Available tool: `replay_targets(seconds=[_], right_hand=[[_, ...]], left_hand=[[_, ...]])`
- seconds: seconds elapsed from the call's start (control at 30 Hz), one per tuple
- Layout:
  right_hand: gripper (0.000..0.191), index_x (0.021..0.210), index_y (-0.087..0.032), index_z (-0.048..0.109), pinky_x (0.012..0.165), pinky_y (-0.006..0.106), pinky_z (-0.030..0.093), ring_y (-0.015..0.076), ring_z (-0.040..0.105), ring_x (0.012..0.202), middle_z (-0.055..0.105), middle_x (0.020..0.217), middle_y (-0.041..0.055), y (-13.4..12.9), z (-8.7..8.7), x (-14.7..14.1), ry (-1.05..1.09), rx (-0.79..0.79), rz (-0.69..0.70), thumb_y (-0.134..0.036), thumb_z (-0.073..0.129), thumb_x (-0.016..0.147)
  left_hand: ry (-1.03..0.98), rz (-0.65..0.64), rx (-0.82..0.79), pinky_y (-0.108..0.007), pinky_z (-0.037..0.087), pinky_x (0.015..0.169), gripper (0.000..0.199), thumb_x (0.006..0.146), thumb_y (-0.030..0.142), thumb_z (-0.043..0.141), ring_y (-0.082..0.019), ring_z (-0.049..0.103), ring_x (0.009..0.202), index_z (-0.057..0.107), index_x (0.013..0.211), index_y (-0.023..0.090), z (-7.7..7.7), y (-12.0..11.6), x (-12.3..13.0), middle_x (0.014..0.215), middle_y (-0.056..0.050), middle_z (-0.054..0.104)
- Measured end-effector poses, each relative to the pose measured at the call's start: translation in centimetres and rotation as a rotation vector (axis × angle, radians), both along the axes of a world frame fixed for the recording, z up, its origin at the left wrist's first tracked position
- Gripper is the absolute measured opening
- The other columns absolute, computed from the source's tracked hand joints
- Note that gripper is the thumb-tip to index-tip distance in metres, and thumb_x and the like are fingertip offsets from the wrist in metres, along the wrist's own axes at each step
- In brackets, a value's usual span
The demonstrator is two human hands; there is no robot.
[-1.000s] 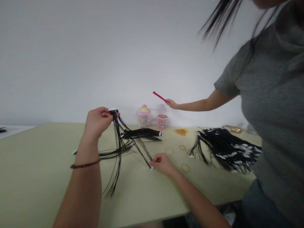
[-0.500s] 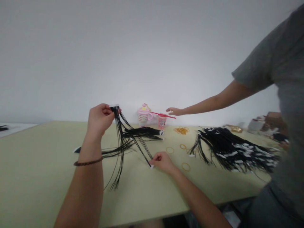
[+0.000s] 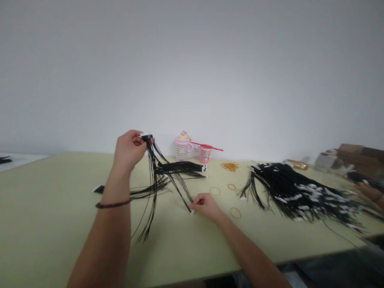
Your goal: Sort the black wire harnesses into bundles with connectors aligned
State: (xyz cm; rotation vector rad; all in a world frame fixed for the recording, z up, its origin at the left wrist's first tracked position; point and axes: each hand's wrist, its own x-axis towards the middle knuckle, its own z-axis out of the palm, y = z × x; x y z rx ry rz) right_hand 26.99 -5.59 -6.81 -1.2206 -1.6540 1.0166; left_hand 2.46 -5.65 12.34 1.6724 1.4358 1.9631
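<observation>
Raised over the table, my left hand [image 3: 130, 150] pinches the white-and-black end of a bundle of thin black wires [image 3: 152, 172]. Strands hang down from it, and some run slantwise to my right hand [image 3: 205, 206]. That hand, low over the table, pinches a strand end with a small white tip [image 3: 192, 211]. Behind the hanging strands lies another black wire bundle [image 3: 183, 167] with a white end at its right. A further bundle with a white-tipped end [image 3: 98, 189] lies partly hidden behind my left forearm.
Several loose yellow rubber bands [image 3: 235, 213] lie right of my right hand, with a heap of rubber bands [image 3: 230, 166] behind. A pink lidded mug [image 3: 181, 148] and pink cup [image 3: 205, 154] stand by the wall. A large black wire pile [image 3: 288, 188] and another person's hand [image 3: 370, 191] are at right.
The other person's outstretched arm and grey-clad body have withdrawn to the right, leaving a hand at the edge. My hands keep their grips, with barely any shift.
</observation>
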Motion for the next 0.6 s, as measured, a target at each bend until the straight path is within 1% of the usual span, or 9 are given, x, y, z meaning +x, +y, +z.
replay_targets(seconds=[0.13, 0.23, 0.33, 0.37, 0.4, 0.47, 0.5, 0.57, 0.6], right_hand=[[0.023, 0.054, -0.013, 0.059, 0.043, 0.019, 0.031, 0.0068, 0.046, 0.043, 0.057, 0.048, -0.0019, 0.0, 0.2, 0.1, 0.013, -0.012, 0.003, -0.030, 0.075, 0.056], [0.025, 0.054, -0.014, 0.059, 0.043, 0.019, 0.031, 0.0070, 0.046, 0.044, 0.058, 0.048, -0.0014, 0.0, 0.1, 0.3, 0.011, -0.033, -0.004, -0.032, 0.075, 0.056], [0.026, 0.056, -0.014, 0.061, 0.045, 0.020, 0.032, 0.0077, 0.048, 0.046, 0.059, 0.051, -0.0004, -0.1, 0.2, 0.6, 0.004, -0.048, -0.015, -0.036, 0.075, 0.056], [0.027, 0.057, -0.013, 0.061, 0.046, 0.021, 0.034, 0.0083, 0.049, 0.047, 0.060, 0.052, 0.0002, -0.3, 0.4, 0.7, 0.001, -0.048, -0.008, -0.036, 0.075, 0.055], [0.027, 0.058, -0.013, 0.062, 0.049, 0.021, 0.037, 0.0093, 0.051, 0.050, 0.061, 0.054, 0.0010, -0.4, 0.7, 0.9, -0.001, -0.042, 0.002, -0.036, 0.077, 0.053], [0.030, 0.063, -0.013, 0.065, 0.056, 0.023, 0.041, 0.0116, 0.055, 0.059, 0.065, 0.065, 0.0032, -0.8, 1.8, 1.7, 0.007, -0.001, 0.013, -0.036, 0.079, 0.050], [0.034, 0.071, -0.014, 0.066, 0.061, 0.024, 0.043, 0.0125, 0.057, 0.065, 0.067, 0.075, 0.0044, -0.9, 2.5, 2.3, 0.020, 0.034, 0.004, -0.035, 0.080, 0.049], [0.035, 0.083, -0.015, 0.065, 0.062, 0.024, 0.044, 0.0125, 0.058, 0.071, 0.066, 0.092, 0.0068, -0.6, 3.5, 3.6, 0.064, 0.098, -0.039, -0.044, 0.069, 0.064], [0.035, 0.085, -0.015, 0.064, 0.060, 0.024, 0.044, 0.0116, 0.057, 0.068, 0.066, 0.094, 0.0070, -0.3, 3.8, 4.2, 0.077, 0.121, -0.061, -0.045, 0.065, 0.068]], left_hand=[[-0.003, 0.003, 0.000, -0.016, 0.031, 0.047, 0.026, 0.056, 0.019, 0.074, -0.005, 0.042, 0.051, 0.059, 0.076, 0.012, 0.2, -0.2, -0.2, 0.056, 0.005, 0.051], [-0.004, 0.013, 0.013, -0.017, 0.033, 0.048, 0.030, 0.054, 0.018, 0.076, -0.006, 0.045, 0.053, 0.062, 0.079, 0.010, 0.2, -0.1, -0.5, 0.059, 0.003, 0.054], [-0.047, -0.051, 0.063, -0.017, 0.037, 0.050, 0.030, 0.055, 0.016, 0.074, -0.006, 0.048, 0.054, 0.062, 0.082, 0.008, 0.1, 0.6, -0.6, 0.060, 0.003, 0.055], [-0.043, -0.052, 0.072, -0.017, 0.037, 0.050, 0.029, 0.056, 0.016, 0.073, -0.007, 0.049, 0.054, 0.061, 0.082, 0.007, 0.0, 0.9, -0.5, 0.061, 0.003, 0.056], [-0.055, -0.025, 0.055, -0.017, 0.036, 0.048, 0.027, 0.057, 0.015, 0.072, -0.007, 0.049, 0.053, 0.060, 0.080, 0.007, 0.0, 1.3, -0.4, 0.060, 0.003, 0.055], [-0.075, 0.024, 0.042, -0.017, 0.034, 0.046, 0.023, 0.057, 0.015, 0.070, -0.007, 0.047, 0.051, 0.058, 0.076, 0.009, -0.2, 1.8, -0.1, 0.057, 0.003, 0.053], [-0.068, 0.024, 0.056, -0.018, 0.035, 0.046, 0.020, 0.058, 0.016, 0.069, -0.007, 0.048, 0.050, 0.057, 0.074, 0.010, -0.3, 2.1, 0.0, 0.057, 0.003, 0.053], [-0.045, 0.030, 0.089, -0.018, 0.034, 0.044, 0.017, 0.060, 0.019, 0.068, -0.008, 0.047, 0.048, 0.054, 0.067, 0.012, -0.4, 2.5, 0.0, 0.055, 0.003, 0.052], [-0.029, 0.017, 0.099, -0.019, 0.035, 0.044, 0.016, 0.062, 0.022, 0.067, -0.008, 0.047, 0.048, 0.053, 0.064, 0.013, -0.5, 2.8, -0.1, 0.054, 0.003, 0.052]])
